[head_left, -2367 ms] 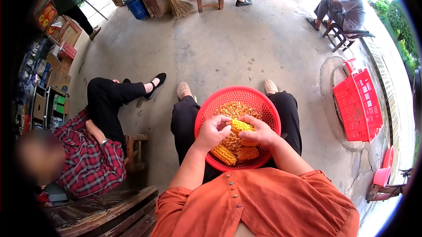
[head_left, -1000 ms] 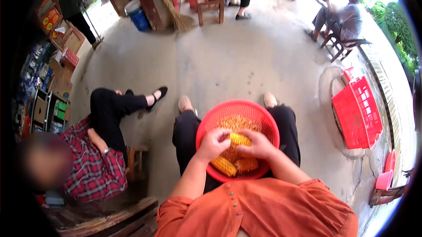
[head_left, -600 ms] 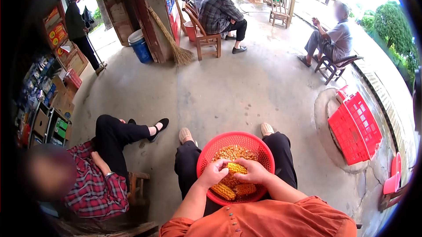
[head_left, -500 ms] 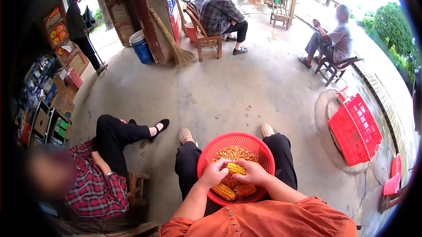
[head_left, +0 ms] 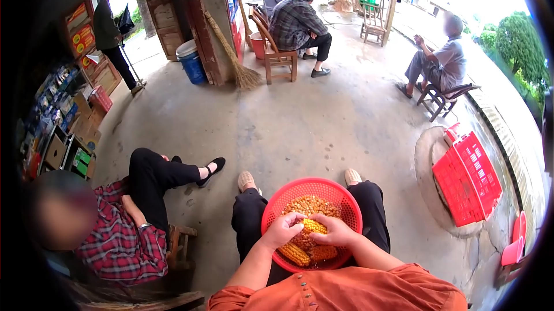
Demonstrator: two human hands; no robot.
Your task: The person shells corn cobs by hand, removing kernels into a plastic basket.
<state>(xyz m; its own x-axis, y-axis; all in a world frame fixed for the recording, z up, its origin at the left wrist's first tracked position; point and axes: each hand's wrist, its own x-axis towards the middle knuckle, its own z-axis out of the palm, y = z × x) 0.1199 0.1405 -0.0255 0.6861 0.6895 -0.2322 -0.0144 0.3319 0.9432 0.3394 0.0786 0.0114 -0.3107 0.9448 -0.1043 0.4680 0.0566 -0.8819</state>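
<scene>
A red perforated basket [head_left: 351, 202] rests on my lap between my knees. Loose yellow-orange kernels [head_left: 311, 205] cover much of its inside. Over them, a yellow corn cob [head_left: 313, 227] is gripped between my left hand [head_left: 284, 230] and my right hand [head_left: 333, 232], with the fingers of both hands closed round it. Beneath my hands, another cob [head_left: 295, 254] lies at the basket's near left, and a darker orange cob [head_left: 322, 253] lies beside it. The fingertips partly cover the held cob.
A person in a plaid shirt [head_left: 124, 247] sits close on my left. Red crates [head_left: 467, 178] stand on the floor to the right. Farther off are seated people, a broom [head_left: 245, 74], a blue bucket [head_left: 193, 67] and a standing person with a stick [head_left: 109, 34].
The view has tilted up, so the basket and my hands appear lower and more of the background shows. Both hands still hold the cob, with small shifts of the fingers.
</scene>
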